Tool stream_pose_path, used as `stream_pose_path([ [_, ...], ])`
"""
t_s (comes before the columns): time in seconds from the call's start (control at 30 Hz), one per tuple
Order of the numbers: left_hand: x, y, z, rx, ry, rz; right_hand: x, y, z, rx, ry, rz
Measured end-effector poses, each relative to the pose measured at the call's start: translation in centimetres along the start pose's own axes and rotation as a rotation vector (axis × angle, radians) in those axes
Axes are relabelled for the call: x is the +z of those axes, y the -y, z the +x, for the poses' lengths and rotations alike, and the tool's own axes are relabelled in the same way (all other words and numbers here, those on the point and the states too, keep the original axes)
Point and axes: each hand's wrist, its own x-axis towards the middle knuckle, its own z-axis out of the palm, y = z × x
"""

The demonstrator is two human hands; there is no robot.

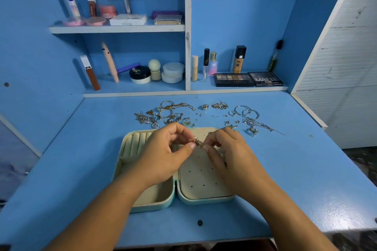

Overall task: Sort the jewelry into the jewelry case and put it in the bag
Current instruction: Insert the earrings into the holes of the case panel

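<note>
Right grip (228, 149) on sparkly gold piece (199, 144)

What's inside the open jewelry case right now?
The jewelry case shows bare ring rolls in its left half and a perforated panel on the right. No jewelry shows inside. The left hand and right hand, pinching a small piece, cover the middle.
</note>
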Motion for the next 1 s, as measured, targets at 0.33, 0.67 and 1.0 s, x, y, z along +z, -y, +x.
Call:
stream_pose_path([
  [0.33,0.2,0.6,-0.2,0.058,-0.019,0.117,0.4,-0.1,0.0,0.008,-0.028,-0.03],
  [0.67,0.7,0.4,-0.3,0.039,-0.076,0.108,1.1,0.3,-0.3,0.095,-0.096,0.009],
  [1.0,0.4,-0.4,-0.2,-0.076,-0.049,-0.095,1.0,1.3,-0.7,0.134,-0.07,0.163],
])
